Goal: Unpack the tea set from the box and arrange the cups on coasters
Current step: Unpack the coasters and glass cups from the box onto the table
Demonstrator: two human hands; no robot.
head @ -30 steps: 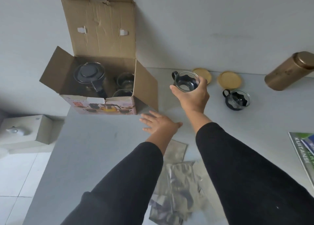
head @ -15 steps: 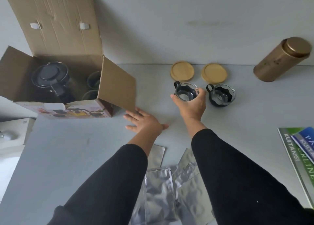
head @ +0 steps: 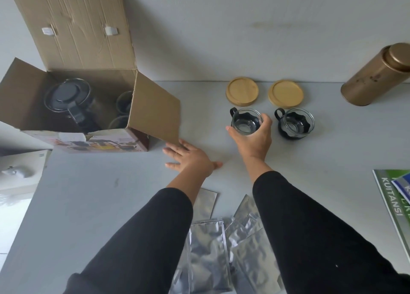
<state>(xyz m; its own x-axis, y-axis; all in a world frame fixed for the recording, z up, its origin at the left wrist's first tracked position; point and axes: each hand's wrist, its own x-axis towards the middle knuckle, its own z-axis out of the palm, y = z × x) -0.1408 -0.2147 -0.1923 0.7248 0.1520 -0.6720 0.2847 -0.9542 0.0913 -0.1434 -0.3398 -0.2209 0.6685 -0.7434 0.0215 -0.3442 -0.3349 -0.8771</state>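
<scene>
Head view looks down on a grey table (head: 99,205) set against a pale wall. Right hand (head: 251,138) grips a glass cup (head: 245,121) from the near side, thumb on its left wall and fingers curled round its right; whether the cup touches the table cannot be told. It sits just in front of the left coaster (head: 242,91), not on it. A second cup (head: 296,124) stands on the table just right of the hand, in front of the right coaster (head: 285,93), also off it. Both cups have black holders with handles pointing left.

Left hand (head: 190,157) lies flat on the table, fingers straight and spread, its fingertips just by the right flap of the open box (head: 73,40). Inside the box are a teapot (head: 68,100) with a dark lid and two more cups (head: 124,101), partly hidden by the flap.

A gold tin (head: 377,76) stands at the far right by the wall. Silver foil pouches (head: 206,253) lie between the black sleeves near the bottom edge. A green booklet (head: 392,196) lies at the right edge. A white device (head: 20,171) sits left of the table.
</scene>
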